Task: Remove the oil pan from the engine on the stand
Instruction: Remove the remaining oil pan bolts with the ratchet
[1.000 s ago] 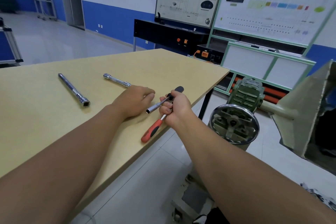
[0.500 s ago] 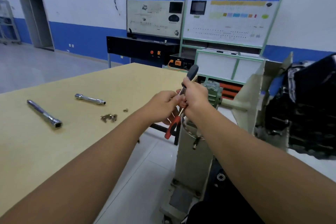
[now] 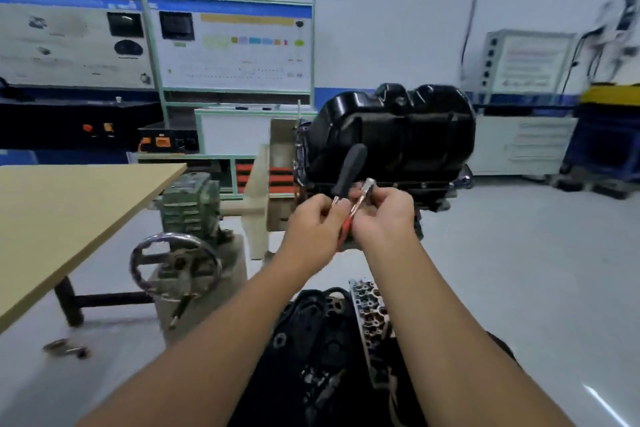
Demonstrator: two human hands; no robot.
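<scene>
The black oil pan [image 3: 398, 128] sits on top of the engine [image 3: 429, 189], which hangs on the stand just beyond my hands. Both hands are raised together in front of it. My left hand [image 3: 317, 224] grips a tool with a black handle [image 3: 349, 170] that sticks up past the fingers. My right hand [image 3: 382, 215] pinches the silver socket end [image 3: 369, 185] of a tool whose red shaft [image 3: 346, 227] runs down between the two hands. How the pieces join is hidden by my fingers.
The wooden table [image 3: 69, 211] is at the left. The stand's green gearbox [image 3: 188, 204] and handwheel [image 3: 175, 265] are beside it. Engine parts [image 3: 346, 329] lie on the floor below my arms. Training boards and cabinets line the back wall.
My view has swung right, from the table to the engine. Both hands lifted the tools off the table and carried them up in front of the oil pan.
</scene>
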